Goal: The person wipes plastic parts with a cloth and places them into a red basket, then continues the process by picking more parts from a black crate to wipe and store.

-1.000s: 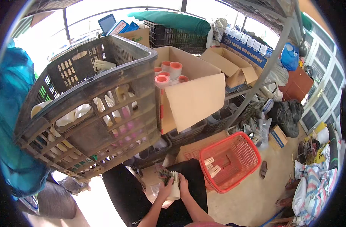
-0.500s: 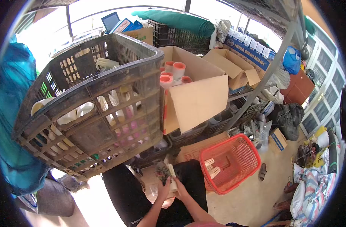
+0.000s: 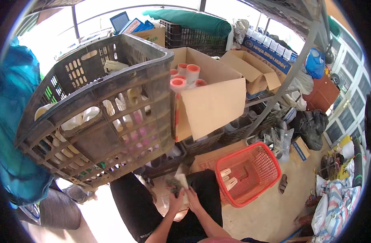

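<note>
Low between the knees, my two hands meet around a cream plastic piece (image 3: pixel 181 178), slightly blurred, whose long pale body points up and away. My right hand (image 3: pixel 193 199) is closed on its near right side. My left hand (image 3: pixel 176 201) is closed around a dark green tangled clump (image 3: pixel 174 186), which presses against the piece's left side. Fingertips are partly hidden. Right of the hands, a red plastic basket (image 3: pixel 268 187) holds several cream pronged pieces (image 3: pixel 230 183) at its left end.
A large black crate (image 3: pixel 88 141) with cream pieces stands ahead on the left. Beside it, a cardboard box (image 3: pixel 213 107) holds white tubes with red-orange rims (image 3: pixel 192 73). A metal post (image 3: pixel 282 85) rises at right. A sandal (image 3: pixel 283 184) and striped sacks (image 3: pixel 335 206) lie on the floor.
The cream piece has tilted to the left in my hands, and the clump has shifted slightly down and left against it. The basket and boxes stay put.
</note>
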A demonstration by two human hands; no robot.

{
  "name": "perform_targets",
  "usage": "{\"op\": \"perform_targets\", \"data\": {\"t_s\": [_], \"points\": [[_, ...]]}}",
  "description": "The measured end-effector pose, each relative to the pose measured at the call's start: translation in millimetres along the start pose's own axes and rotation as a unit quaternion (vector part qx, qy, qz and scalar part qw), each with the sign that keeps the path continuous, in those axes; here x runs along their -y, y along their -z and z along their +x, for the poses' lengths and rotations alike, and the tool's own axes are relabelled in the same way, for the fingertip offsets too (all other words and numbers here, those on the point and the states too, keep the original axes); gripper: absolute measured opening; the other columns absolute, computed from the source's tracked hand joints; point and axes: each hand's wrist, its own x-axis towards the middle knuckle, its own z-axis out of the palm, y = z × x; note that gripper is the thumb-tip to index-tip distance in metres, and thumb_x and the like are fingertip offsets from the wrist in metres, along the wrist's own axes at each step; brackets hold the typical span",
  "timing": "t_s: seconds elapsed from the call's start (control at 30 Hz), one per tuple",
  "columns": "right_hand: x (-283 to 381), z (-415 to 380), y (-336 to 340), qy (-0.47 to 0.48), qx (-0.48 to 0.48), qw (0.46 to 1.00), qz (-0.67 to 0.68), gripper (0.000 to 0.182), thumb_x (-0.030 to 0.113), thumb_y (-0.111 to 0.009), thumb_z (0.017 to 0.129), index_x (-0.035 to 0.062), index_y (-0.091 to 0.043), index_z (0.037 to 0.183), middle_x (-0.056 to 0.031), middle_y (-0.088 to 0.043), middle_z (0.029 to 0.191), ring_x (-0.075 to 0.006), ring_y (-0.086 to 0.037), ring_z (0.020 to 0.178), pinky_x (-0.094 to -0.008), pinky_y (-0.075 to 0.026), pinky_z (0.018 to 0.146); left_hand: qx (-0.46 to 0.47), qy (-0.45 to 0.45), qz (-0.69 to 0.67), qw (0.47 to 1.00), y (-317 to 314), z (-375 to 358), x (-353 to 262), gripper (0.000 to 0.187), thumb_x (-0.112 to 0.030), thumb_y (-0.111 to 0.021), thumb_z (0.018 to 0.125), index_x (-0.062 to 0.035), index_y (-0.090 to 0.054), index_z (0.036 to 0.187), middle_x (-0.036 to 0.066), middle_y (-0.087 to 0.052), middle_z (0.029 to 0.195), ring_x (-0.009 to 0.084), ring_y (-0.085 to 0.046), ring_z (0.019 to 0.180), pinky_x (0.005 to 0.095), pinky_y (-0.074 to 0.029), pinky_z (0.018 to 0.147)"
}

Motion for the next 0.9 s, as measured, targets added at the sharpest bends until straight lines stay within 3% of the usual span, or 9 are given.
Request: {"op": "perform_targets", "data": {"t_s": [0.2, 0.3, 0.4, 0.47, 0.53, 0.6, 0.67, 0.8, 0.9], "points": [[-8.6, 2.8, 5.2, -0.012, -0.001, 0.998, 0.058, 0.059, 0.031, -0.049, 0.094, -0.0004, -0.027, 0.138, -0.0145, -0.041, 0.134, -0.0223, -0.044, 0.12, -0.0305, -0.038, 0.096, -0.062, -0.191, 0.026, 0.979, -7.5, 9.0, 25.4, 0.046, -0.033, -0.061, 0.086, 0.0039, -0.053, 0.112, 0.019, -0.06, 0.104, 0.0304, -0.059, 0.096, 0.0359, -0.043, 0.085], [-30.1, -3.8, 0.5, 0.223, 0.048, 0.94, -0.255, 0.046, 0.019, -0.053, 0.093, -0.0018, -0.037, 0.131, -0.0087, -0.046, 0.121, -0.0171, -0.044, 0.115, -0.029, -0.036, 0.096, -0.135, -0.026, -0.117, 0.984, 3.7, 13.3, 11.5, 0.049, -0.036, -0.059, 0.088, 0.0055, -0.054, 0.113, 0.018, -0.06, 0.107, 0.0262, -0.058, 0.099, 0.0357, -0.044, 0.084], [-14.4, -4.3, -2.2, 0.167, 0.028, 0.948, -0.271, 0.044, 0.021, -0.051, 0.094, -0.001, -0.04, 0.13, -0.0086, -0.051, 0.114, -0.0171, -0.048, 0.109, -0.0288, -0.038, 0.093, -0.087, 0.038, -0.033, 0.995, 2.7, 14.7, 17.1, 0.05, -0.037, -0.058, 0.088, 0.006, -0.054, 0.112, 0.017, -0.061, 0.106, 0.0266, -0.058, 0.098, 0.0357, -0.045, 0.083], [-20.5, 11.2, 7.7, 0.123, -0.037, 0.979, -0.156, 0.04, 0.022, -0.049, 0.094, -0.0005, -0.043, 0.127, -0.0082, -0.054, 0.105, -0.0171, -0.051, 0.101, -0.0286, -0.04, 0.09, -0.016, -0.01, 0.002, 1.0, -5.2, 3.4, 8.8, 0.055, -0.039, -0.059, 0.086, 0.0042, -0.05, 0.119, 0.019, -0.058, 0.113, 0.0268, -0.056, 0.104, 0.0353, -0.043, 0.086], [8.3, 2.3, 6.9, -0.035, 0.016, 0.991, 0.131, 0.046, 0.027, -0.05, 0.094, -0.0019, -0.04, 0.128, -0.0113, -0.054, 0.114, -0.0197, -0.053, 0.103, -0.0296, -0.041, 0.09, -0.039, -0.228, 0.226, 0.946, -12.0, 3.1, 18.0, 0.057, -0.038, -0.06, 0.086, 0.0014, -0.045, 0.124, 0.02, -0.054, 0.118, 0.0263, -0.052, 0.109, 0.0345, -0.04, 0.091], [-2.5, 1.9, 2.5, -0.004, 0.028, 0.991, 0.134, 0.039, 0.023, -0.048, 0.095, -0.0006, -0.044, 0.126, -0.0102, -0.054, 0.113, -0.0176, -0.051, 0.105, -0.0284, -0.039, 0.092, -0.07, -0.256, 0.2, 0.943, -11.6, 5.6, 15.5, 0.056, -0.035, -0.06, 0.086, -0.0008, -0.043, 0.127, 0.019, -0.052, 0.122, 0.0263, -0.049, 0.112, 0.0337, -0.037, 0.095], [-22.0, -0.9, 3.5, 0.17, 0.013, 0.963, -0.207, 0.042, 0.023, -0.051, 0.094, -0.0007, -0.043, 0.127, -0.0128, -0.052, 0.119, -0.0215, -0.049, 0.111, -0.0301, -0.037, 0.095, -0.098, -0.147, -0.038, 0.983, -4.8, 16.7, 20.1, 0.052, -0.035, -0.059, 0.087, 0.0015, -0.046, 0.123, 0.018, -0.056, 0.115, 0.0269, -0.054, 0.104, 0.0344, -0.041, 0.09], [-16.8, -9.1, -6.7, 0.208, 0.042, 0.912, -0.352, 0.048, 0.019, -0.055, 0.09, -0.0025, -0.04, 0.13, -0.0144, -0.048, 0.126, -0.0237, -0.046, 0.116, -0.0317, -0.034, 0.099, -0.135, -0.054, -0.169, 0.975, 1.1, 37.0, 55.2, 0.052, -0.04, -0.056, 0.089, 0.0058, -0.052, 0.113, 0.015, -0.062, 0.099, 0.0235, -0.059, 0.09, 0.0358, -0.045, 0.079], [-2.0, 16.0, 7.5, 0.242, -0.004, 0.937, -0.25, 0.052, 0.02, -0.051, 0.092, -0.0011, -0.032, 0.135, -0.0152, -0.044, 0.131, -0.0258, -0.044, 0.119, -0.0321, -0.034, 0.1, -0.055, -0.109, 0.118, 0.986, -11.5, 18.8, 41.4, 0.048, -0.036, -0.053, 0.09, 0.0054, -0.049, 0.115, 0.024, -0.057, 0.109, 0.0315, -0.057, 0.099, 0.0391, -0.044, 0.082]]}}
